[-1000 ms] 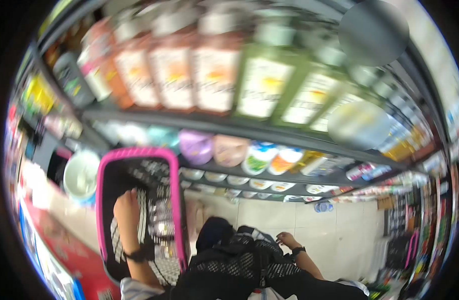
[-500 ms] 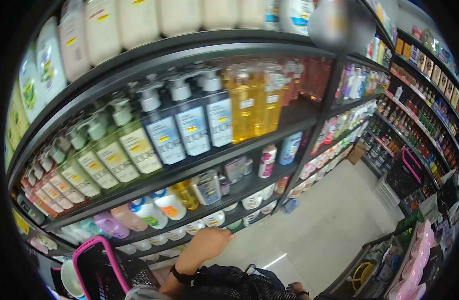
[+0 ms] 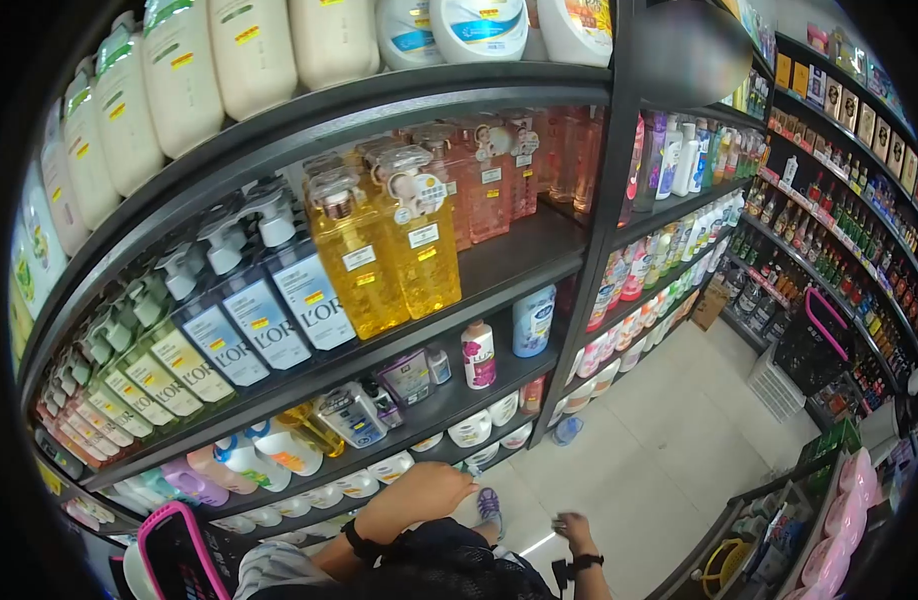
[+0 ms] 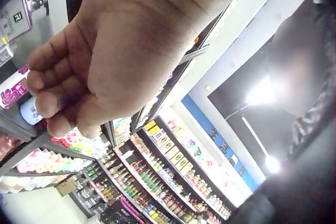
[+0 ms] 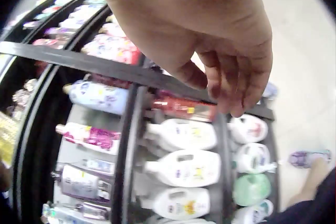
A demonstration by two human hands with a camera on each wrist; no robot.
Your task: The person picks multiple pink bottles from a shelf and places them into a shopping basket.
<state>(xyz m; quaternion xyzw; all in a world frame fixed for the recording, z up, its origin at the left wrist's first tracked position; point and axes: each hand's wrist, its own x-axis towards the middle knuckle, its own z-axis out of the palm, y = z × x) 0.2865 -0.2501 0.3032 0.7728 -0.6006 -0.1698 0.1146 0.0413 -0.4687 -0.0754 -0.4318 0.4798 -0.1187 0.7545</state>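
Observation:
My left hand hovers in front of the lowest shelves, near the white tubs, and wears a black wristband. In the left wrist view that left hand has loosely curled fingers and holds nothing. My right hand hangs low over the floor. In the right wrist view its fingers droop loosely and hold nothing, in front of lying white bottles. A pink-rimmed black basket sits at the lower left by my left arm.
Black shelving carries yellow pump bottles, blue-labelled pump bottles and a small pink-and-white bottle. A pale tiled aisle runs to the right between the shelves. A purple shoe shows below my left hand. Another pink-handled basket stands far right.
The view swung up from the basket to the shelves. My left hand left the basket and rose to the lower shelf; it stays there now. The right hand has come back into view.

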